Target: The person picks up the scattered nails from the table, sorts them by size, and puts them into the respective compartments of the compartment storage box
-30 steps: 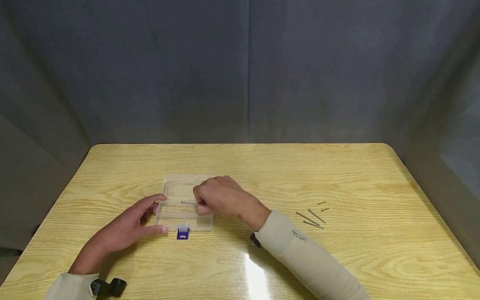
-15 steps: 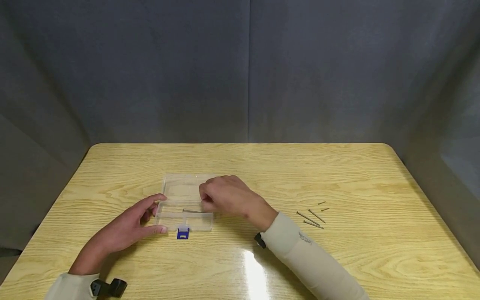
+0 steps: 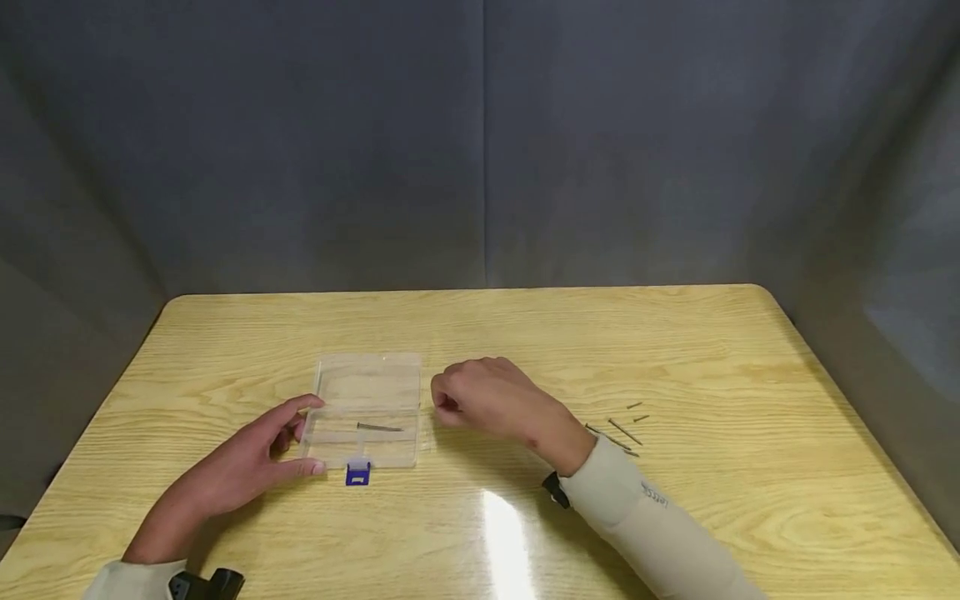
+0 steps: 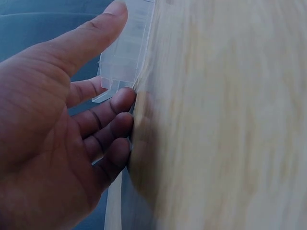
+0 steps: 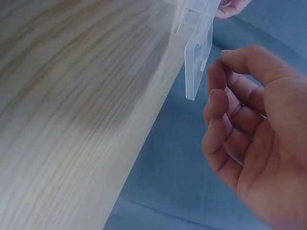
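A clear plastic compartment box (image 3: 393, 457) lies on the table with its lid (image 3: 367, 382) folded back behind it. A long nail (image 3: 380, 427) rests inside the box's base. My left hand (image 3: 243, 462) holds the box at its left side, thumb by the front corner and index finger by the back one. In the left wrist view, the thumb and fingers span the end of the box. My right hand (image 3: 498, 400) is just right of the box, above the table, with nothing in it. Its fingers (image 5: 218, 103) are loosely bent in the right wrist view.
Several loose nails lie at the right: longer nails (image 3: 625, 432), partly hidden by the right sleeve (image 3: 637, 500), and short nails (image 3: 641, 418) behind them. A blue latch (image 3: 357, 475) sticks out from the box's front. Grey curtains (image 3: 300, 150) stand beyond the wooden table (image 3: 712, 375).
My right hand has let go of the long nail, which now lies in the box, and has moved right, away from it. The left hand keeps its hold. The head view has shifted slightly.
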A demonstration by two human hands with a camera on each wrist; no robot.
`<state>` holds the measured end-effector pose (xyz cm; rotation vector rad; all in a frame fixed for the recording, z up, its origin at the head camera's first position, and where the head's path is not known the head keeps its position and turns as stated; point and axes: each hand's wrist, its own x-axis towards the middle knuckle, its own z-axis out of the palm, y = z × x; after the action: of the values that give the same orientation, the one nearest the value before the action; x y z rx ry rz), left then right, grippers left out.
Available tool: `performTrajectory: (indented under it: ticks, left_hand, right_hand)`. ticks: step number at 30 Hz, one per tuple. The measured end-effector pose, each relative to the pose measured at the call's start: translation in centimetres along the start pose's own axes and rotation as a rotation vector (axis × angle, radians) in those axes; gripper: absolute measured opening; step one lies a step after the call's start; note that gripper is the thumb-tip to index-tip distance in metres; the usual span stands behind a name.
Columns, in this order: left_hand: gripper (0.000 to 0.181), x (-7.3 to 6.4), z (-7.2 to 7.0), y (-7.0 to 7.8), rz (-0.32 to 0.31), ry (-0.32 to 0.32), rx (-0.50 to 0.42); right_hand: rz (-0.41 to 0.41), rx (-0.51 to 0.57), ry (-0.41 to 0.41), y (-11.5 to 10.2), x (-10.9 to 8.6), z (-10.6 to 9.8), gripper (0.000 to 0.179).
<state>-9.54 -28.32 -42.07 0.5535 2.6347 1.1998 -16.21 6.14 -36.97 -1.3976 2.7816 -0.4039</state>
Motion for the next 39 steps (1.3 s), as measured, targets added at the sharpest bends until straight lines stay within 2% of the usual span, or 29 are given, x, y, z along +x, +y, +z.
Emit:
performTrajectory:
  ticks: [7,13,21,32,39]
  left_hand:
    - [0.067,-0.3,0.1,0.0,-0.006,0.005,-0.005]
    - [0.067,-0.4,0.1,-0.1,0.002,0.013,-0.017]
    - [0.067,0.0,0.0,-0.1,0.002,0.004,-0.023]
    - [0.067,0.1,-0.2,-0.1,0.006,-0.006,-0.034]
    - [0.067,0.1,-0.2,-0.1,0.016,-0.012,-0.031]
  right_hand:
    - [0.019,0.030,-0.027,0.5,-2.2,-0.1,0.027]
    - [0.019,0.017,-0.003,1.2,-4.1,-0.1,0.029]
    - [0.077,0.039,-0.006,2.4,-6.0,-0.4,0.033]
    - [0.158,0.071,0.019,4.0,-8.2,-1.5,0.018]
    - [0.190,0.088,0.022,4.9,-9.8,-1.6,0.018]
